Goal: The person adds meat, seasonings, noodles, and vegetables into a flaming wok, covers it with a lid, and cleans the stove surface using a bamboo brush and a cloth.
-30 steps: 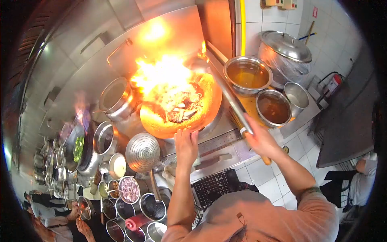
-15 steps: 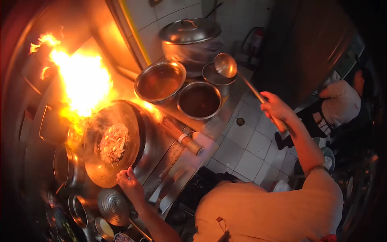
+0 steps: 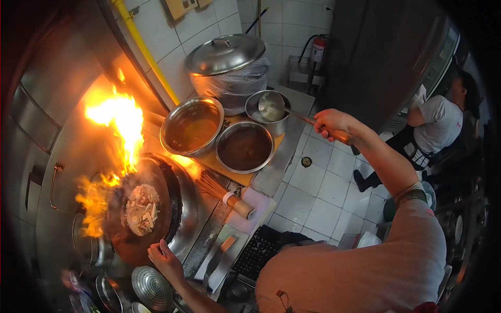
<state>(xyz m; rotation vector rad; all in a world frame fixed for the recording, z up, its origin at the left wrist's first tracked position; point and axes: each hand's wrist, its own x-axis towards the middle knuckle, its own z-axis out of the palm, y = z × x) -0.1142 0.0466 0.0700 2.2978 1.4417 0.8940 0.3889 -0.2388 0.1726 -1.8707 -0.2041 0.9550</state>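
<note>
Orange flames rose near twelve o'clock of the wok; its food lay at eleven o'clock from the left hand, whose fingers, grip unclear, sat by the rim, perhaps for steadying. The right hand's fingers clasped the ladle's wooden end, likely for coolness, its scoop towards ten o'clock, at the pot.

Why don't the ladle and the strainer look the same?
The right hand holds the ladle, but no hand holds the strainer. The ladle's bowl looks smaller; the strainer's head is wider. The strainer is full of little holes, while the ladle shows none. Both have round, metal heads.
</note>
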